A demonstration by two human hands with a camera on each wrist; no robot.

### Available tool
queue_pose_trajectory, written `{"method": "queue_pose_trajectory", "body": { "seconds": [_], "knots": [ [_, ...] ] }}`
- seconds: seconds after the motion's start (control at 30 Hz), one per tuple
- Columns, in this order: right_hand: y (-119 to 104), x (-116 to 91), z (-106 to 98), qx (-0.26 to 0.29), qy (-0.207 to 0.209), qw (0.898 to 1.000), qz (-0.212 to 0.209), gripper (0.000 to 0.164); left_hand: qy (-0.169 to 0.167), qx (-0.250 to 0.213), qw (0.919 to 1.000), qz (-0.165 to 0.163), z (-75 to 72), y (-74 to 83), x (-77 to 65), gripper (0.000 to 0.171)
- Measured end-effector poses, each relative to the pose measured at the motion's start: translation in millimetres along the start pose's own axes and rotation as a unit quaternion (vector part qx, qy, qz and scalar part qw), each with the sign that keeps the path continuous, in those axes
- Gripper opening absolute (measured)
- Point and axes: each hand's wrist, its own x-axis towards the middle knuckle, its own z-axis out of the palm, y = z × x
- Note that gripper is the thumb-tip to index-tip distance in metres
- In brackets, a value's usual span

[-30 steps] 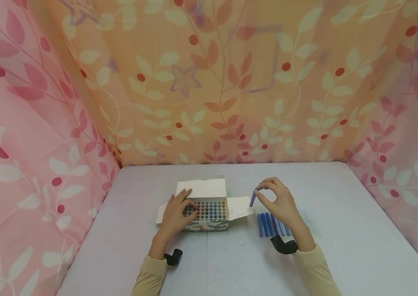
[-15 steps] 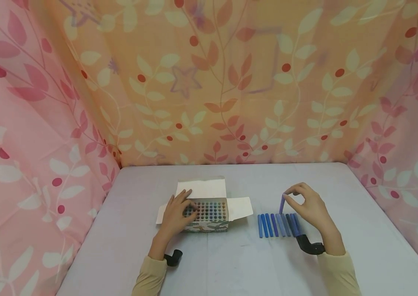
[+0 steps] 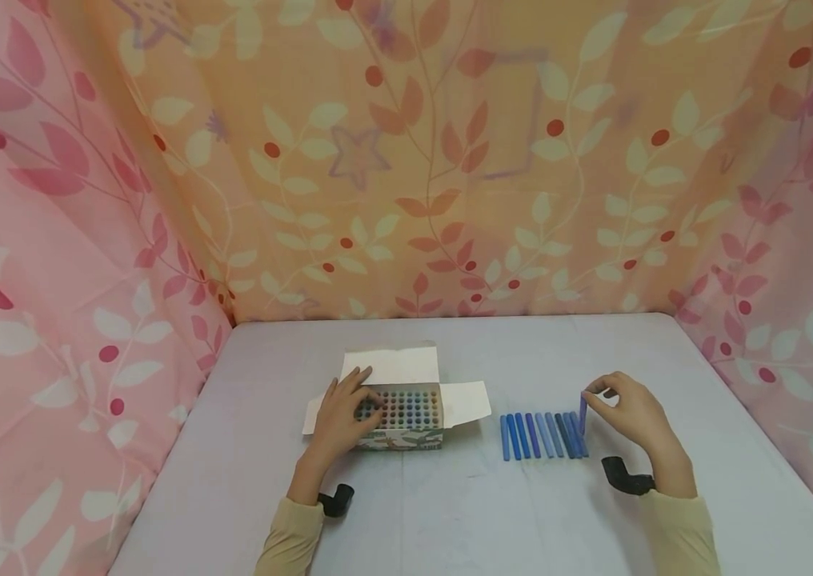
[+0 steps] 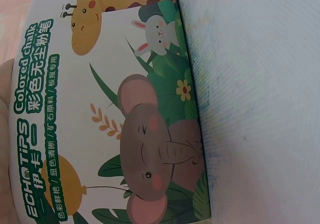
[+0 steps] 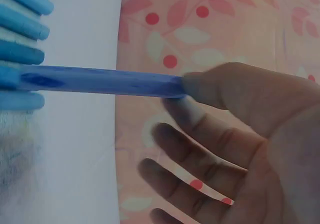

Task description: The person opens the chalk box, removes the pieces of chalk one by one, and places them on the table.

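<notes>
My right hand [image 3: 630, 412] pinches a blue-violet chalk stick [image 5: 105, 80] between thumb and fingertips at one end. The stick points down, its lower end overlapping the right end of a row of blue chalk sticks [image 3: 538, 436] laid side by side on the table. My left hand [image 3: 344, 412] rests over the left side of an opened chalk box [image 3: 406, 439], thumb and forefinger above the chalk ends and other fingers toward the raised lid. In the left wrist view, the box's printed front [image 4: 145, 134] reads "Colored chalk" and shows a giraffe, a rabbit and an elephant.
The box's white lid [image 3: 392, 365] stands up at the back, and a side flap [image 3: 466, 400] sticks out toward the chalk row. A white cloth covers the table [image 3: 450, 520]. Leaf-patterned curtains [image 3: 435, 160] close off the back and both sides.
My right hand has carried the chalk stick rightward from beside the box flap, then lowered it to the right end of the row. The left hand stays on the box.
</notes>
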Motion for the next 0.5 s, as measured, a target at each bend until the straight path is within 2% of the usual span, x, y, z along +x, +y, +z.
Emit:
{"method": "queue_pose_trajectory", "body": {
  "seconds": [0.27,0.4,0.5],
  "knots": [
    [10.3,-4.2,-2.4,0.002,-0.09,0.995,0.034,0.021,0.001,0.005,1.0,-0.003,1.6,-2.5,-0.5,0.009],
    [16.3,-2.7,1.3,-0.004,-0.111,0.992,0.053,0.022,0.001,0.001,1.0,-0.004,1.5,-1.5,0.3,0.007],
    [22.0,-0.6,7.9,-0.008,-0.11,0.992,0.061,0.022,0.002,-0.001,1.0,-0.003,1.1,-0.2,1.0,0.007]
  ]
}}
